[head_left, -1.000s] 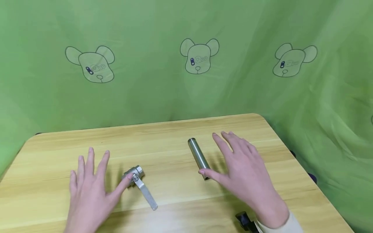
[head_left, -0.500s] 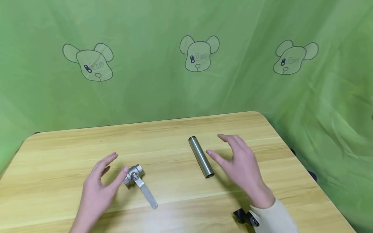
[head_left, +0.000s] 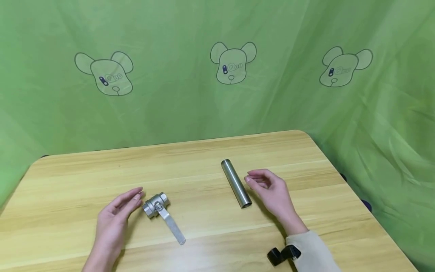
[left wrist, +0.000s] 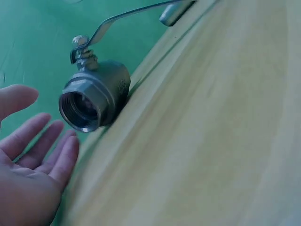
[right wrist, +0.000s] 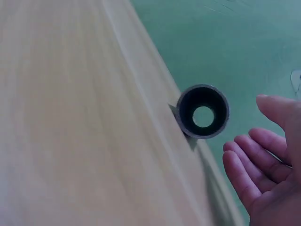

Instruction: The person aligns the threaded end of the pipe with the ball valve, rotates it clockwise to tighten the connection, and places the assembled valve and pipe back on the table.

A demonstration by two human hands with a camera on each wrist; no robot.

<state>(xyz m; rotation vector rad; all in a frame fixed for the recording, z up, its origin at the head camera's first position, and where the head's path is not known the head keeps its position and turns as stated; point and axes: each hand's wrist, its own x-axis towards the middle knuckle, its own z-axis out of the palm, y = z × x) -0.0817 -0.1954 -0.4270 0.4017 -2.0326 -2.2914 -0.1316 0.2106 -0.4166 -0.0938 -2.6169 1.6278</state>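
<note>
A metal ball valve with a long flat lever lies on the wooden table, its lever slanting toward the front right. Just left of it is my left hand, fingers loosely bent and holding nothing. The left wrist view shows the threaded bore of the valve facing the fingertips, with a gap between. A plain metal pipe lies slanted to the right of the valve. Beside its right side my right hand is relaxed, with nothing in it. In the right wrist view I look straight through the hollow pipe.
The light wooden table has rounded far corners. Behind and to the right hangs a green curtain printed with bear heads. A black wrist device sits at my right sleeve.
Both hands have turned thumb-up and lowered beside the valve and the pipe, their spread fingers drawing together. The valve and the pipe stay in place.
</note>
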